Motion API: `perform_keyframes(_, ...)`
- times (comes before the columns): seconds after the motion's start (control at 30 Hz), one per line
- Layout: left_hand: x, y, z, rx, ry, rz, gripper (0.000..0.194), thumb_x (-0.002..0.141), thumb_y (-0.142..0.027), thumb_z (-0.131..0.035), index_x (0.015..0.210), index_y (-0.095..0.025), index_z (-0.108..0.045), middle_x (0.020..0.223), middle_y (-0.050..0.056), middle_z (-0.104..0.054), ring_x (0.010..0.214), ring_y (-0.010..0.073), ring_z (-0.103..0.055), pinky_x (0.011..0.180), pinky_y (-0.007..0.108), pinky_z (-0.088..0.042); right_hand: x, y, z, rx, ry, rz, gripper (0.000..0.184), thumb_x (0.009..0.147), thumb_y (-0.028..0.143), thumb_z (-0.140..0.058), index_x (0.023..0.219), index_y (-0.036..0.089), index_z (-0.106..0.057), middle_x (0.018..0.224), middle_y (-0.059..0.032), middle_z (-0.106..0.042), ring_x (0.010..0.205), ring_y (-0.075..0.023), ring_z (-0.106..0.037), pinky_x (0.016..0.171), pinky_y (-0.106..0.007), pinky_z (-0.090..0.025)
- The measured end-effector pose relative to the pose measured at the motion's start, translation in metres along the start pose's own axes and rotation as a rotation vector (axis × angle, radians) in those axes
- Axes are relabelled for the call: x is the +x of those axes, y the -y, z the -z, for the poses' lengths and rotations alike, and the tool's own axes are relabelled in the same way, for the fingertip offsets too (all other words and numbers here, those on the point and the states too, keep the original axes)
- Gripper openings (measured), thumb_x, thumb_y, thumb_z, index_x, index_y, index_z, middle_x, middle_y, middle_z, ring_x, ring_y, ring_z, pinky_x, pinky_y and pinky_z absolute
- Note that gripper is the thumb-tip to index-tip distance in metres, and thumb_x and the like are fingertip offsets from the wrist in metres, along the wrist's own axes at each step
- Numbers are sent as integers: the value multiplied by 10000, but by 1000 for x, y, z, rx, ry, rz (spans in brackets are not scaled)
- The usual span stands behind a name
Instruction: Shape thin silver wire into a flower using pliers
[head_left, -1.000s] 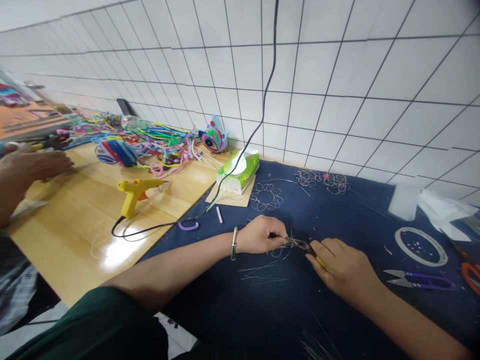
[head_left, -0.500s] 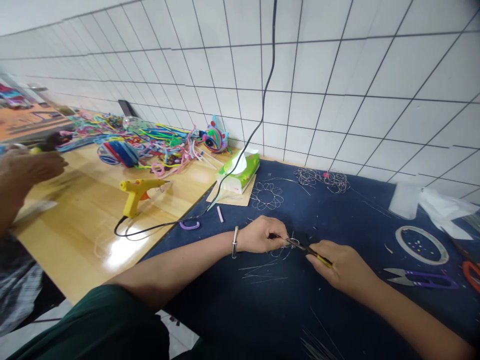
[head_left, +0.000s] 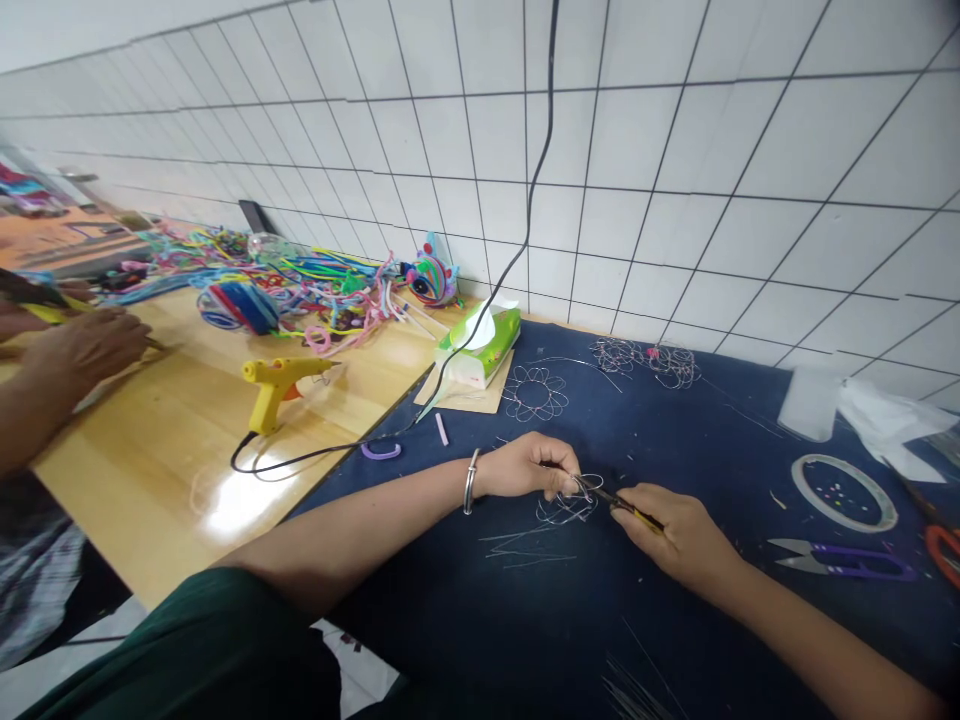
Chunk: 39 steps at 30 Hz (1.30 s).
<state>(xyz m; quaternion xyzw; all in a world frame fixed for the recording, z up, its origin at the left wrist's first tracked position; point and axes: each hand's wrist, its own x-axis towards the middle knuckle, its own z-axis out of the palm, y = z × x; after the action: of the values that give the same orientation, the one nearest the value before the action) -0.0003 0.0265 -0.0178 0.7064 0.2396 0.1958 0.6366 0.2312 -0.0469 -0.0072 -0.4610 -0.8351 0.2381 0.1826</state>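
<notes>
My left hand [head_left: 534, 466] pinches a looped wire piece [head_left: 566, 507] just above the dark blue cloth [head_left: 450, 620]. From the right, my right hand [head_left: 675, 525] grips pliers [head_left: 637, 512] with yellow-and-black handles. The jaws of the pliers meet the wire close to my left fingertips; exactly how they bite it is too small to make out. Several loose straight wires [head_left: 525, 548] lie just below my left hand. A finished-looking wire flower ring [head_left: 535, 394] rests farther back, and more tangled wire loops [head_left: 645, 360] sit near the wall.
A yellow glue gun [head_left: 274, 390] stands on the wooden table [head_left: 375, 375], its black cord crossing toward a green tissue pack [head_left: 484, 345]. Purple thread snips [head_left: 840, 558] and a tape ring [head_left: 844, 490] lie at right. Another person's hand [head_left: 90, 350] works at far left.
My left fingers and the wire piece have turned slightly, showing more of its loops. The pliers stay almost in place. The other person's hands have shifted lower onto the wooden table.
</notes>
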Motion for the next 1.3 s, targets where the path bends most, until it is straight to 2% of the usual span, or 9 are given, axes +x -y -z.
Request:
perform_keyframes(0.17, -1, -3, 3, -51, 61, 23, 227, 765, -315, -603, 808, -92, -614, 627, -4, -533, 518, 46, -443, 516, 173, -365, -1, 1, -1, -38, -47, 57, 212, 873, 316, -396, 862, 206, -576, 698, 2, -555, 643, -102, -527, 605, -227, -413)
perform_keyframes(0.3, -1, -4, 2, -78, 53, 17, 239, 778, -326, -583, 836, -97, -623, 684, 13, -557, 527, 45, -423, 513, 174, -350, -3, -4, -5, -122, -135, 99, 217, 871, 301, -407, 945, 194, -581, 739, -18, -582, 659, -109, -545, 617, -233, -437)
perform_keyframes(0.4, 0, -4, 1, -83, 57, 18, 236, 773, -321, -591, 816, -92, -626, 650, 5, -540, 529, 47, -414, 508, 172, -333, -4, -10, -9, -219, -220, 141, 219, 859, 287, -436, 979, 178, -583, 777, -42, -600, 685, -122, -560, 649, -251, -454)
perform_keyframes(0.57, 1, -5, -1, -92, 28, 15, 241, 775, -329, -586, 781, -90, -620, 634, -1, -526, 514, 45, -396, 499, 173, -317, -4, -12, -11, -255, -259, 140, 202, 851, 265, -455, 974, 169, -583, 807, -58, -605, 725, -137, -568, 687, -268, -461)
perform_keyframes(0.73, 3, -5, -3, -70, -14, 27, 270, 779, -357, -572, 795, -91, -622, 653, 4, -535, 502, 45, -396, 499, 178, -323, -3, -10, -11, -155, -232, 72, 217, 865, 291, -424, 961, 188, -589, 756, -36, -597, 669, -123, -557, 643, -254, -455)
perform_keyframes(1.07, 5, -7, -9, -59, -171, -9, 279, 758, -356, -598, 772, -78, -616, 650, 6, -525, 508, 46, -395, 488, 175, -316, 0, 5, 3, 112, -103, -120, 253, 869, 339, -394, 787, 222, -603, 678, 17, -592, 615, -112, -551, 564, -234, -428)
perform_keyframes(1.3, 5, -8, -16, -143, -233, 5, 279, 741, -359, -617, 744, -81, -599, 607, -10, -492, 500, 42, -360, 479, 173, -278, 2, 7, 2, 88, -147, -110, 255, 867, 340, -389, 809, 221, -607, 688, 16, -598, 624, -112, -553, 574, -234, -427)
